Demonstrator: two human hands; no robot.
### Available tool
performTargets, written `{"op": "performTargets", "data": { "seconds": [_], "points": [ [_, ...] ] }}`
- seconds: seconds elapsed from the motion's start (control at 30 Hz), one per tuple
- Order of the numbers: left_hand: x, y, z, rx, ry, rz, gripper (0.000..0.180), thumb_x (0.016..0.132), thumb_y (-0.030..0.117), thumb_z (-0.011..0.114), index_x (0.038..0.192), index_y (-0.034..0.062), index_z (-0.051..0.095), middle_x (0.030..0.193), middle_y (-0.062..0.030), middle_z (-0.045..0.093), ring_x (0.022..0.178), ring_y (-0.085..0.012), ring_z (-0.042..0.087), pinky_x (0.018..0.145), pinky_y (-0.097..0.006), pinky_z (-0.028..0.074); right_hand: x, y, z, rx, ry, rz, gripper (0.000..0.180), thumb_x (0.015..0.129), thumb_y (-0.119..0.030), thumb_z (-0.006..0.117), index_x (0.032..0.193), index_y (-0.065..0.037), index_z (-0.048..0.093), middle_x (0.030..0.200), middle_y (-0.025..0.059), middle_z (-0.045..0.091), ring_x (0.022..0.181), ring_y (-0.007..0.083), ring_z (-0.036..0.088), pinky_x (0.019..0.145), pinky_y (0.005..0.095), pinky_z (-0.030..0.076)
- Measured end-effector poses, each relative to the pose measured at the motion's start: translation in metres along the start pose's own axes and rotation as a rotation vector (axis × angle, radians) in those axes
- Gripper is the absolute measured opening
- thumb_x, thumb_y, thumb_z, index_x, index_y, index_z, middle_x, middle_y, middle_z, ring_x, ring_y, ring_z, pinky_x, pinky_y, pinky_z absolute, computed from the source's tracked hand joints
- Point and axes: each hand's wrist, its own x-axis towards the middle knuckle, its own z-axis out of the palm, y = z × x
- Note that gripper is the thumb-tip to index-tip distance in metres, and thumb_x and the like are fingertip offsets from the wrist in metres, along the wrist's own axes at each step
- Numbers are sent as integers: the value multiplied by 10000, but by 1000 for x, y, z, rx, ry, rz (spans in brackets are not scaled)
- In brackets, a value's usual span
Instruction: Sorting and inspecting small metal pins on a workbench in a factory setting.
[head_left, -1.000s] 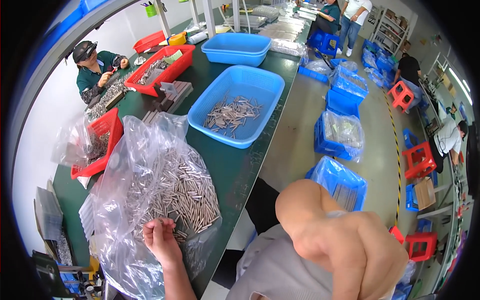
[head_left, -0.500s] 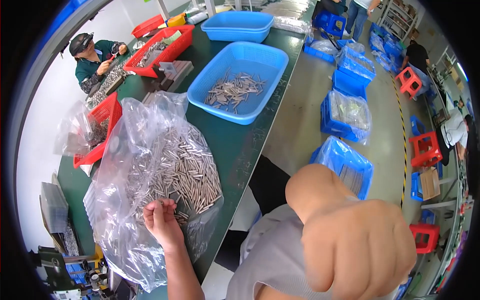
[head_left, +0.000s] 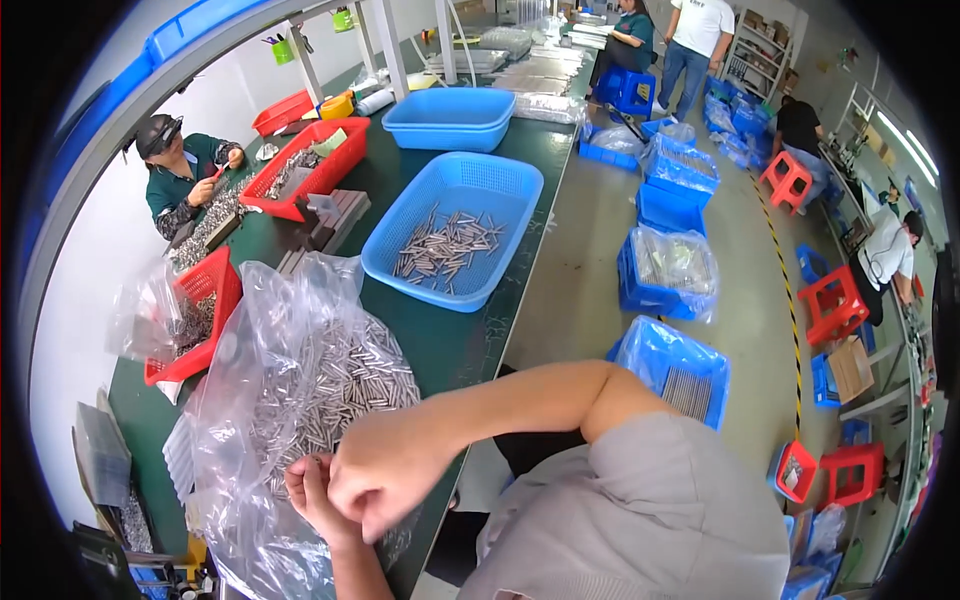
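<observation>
Small silver metal pins [head_left: 330, 375] lie heaped in and on a clear plastic bag [head_left: 220, 450] spread over the bench. At the heap's near edge my left hand [head_left: 318, 495] is closed, thumb against fingertips; whatever sits in the pinch is too small to make out. My right hand [head_left: 390, 470] reaches across from the right with its fingers curled, overlapping the left wrist and part of the left hand. What the right fingers hold, if anything, is hidden. Beyond the heap stands a blue perforated basket [head_left: 505, 205] with more silver pins [head_left: 450, 245] on its bottom.
Stacked blue trays [head_left: 450, 120] stand behind the basket on the green bench [head_left: 430, 345]. Red baskets [head_left: 225, 310] of small metal parts line the left side. A co-worker [head_left: 185, 170] handles parts across the bench. Blue crates [head_left: 665, 275] and red stools [head_left: 835, 305] occupy the floor at right.
My right hand has swung in from the lower right to my left hand at the heap. The view has shifted, showing more of the far end; my left hand stays pinched.
</observation>
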Motion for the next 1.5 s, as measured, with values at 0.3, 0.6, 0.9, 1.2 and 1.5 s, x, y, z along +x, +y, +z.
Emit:
{"op": "performTargets", "data": {
  "seconds": [0.3, 0.6, 0.9, 1.2, 1.5],
  "points": [
    [6, -2, -10, -66, -32, 109, 42, 926, 113, 525, 925, 71, 530, 831, -47, 565, 769, -138, 554, 711, -265, 476, 31, 85, 54, -915, -29, 60, 161, 671, -175, 612, 657, -19, 649, 784, 133, 650, 720, 247, 634, 541, 385, 502],
    [8, -2, 3, 58, 114, 123, 27, 920, 85, 526, 912, 71, 504, 817, -31, 540, 734, -118, 524, 661, -243, 443, 37, 113, 55, -751, 25, 86, 164, 717, -148, 567, 600, -39, 599, 579, 100, 586, 543, 261, 614, 450, 407, 483],
    [1, 1, 1, 87, 90, 114, 37, 923, 85, 515, 930, 60, 489, 809, -40, 543, 710, -118, 518, 646, -233, 433, 36, 122, 59, -619, 116, 91, 97, 696, -164, 607, 671, -71, 596, 691, 64, 586, 630, 262, 623, 477, 403, 486],
    [2, 3, 6, 111, 111, 104, 34, 931, 89, 502, 918, 66, 480, 805, -20, 533, 706, -84, 489, 648, -215, 416, 40, 112, 41, -451, 210, 84, 100, 632, -192, 624, 645, -92, 623, 633, 78, 620, 600, 301, 623, 499, 428, 474],
    [-1, 2, 0, 116, 52, 103, 48, 931, 92, 495, 941, 46, 487, 820, -64, 570, 727, -135, 533, 656, -237, 433, 44, 110, 43, 44, 408, 227, 89, 782, -59, 575, 826, -37, 501, 652, 142, 593, 621, 360, 592, 550, 435, 433]
  ]
}}
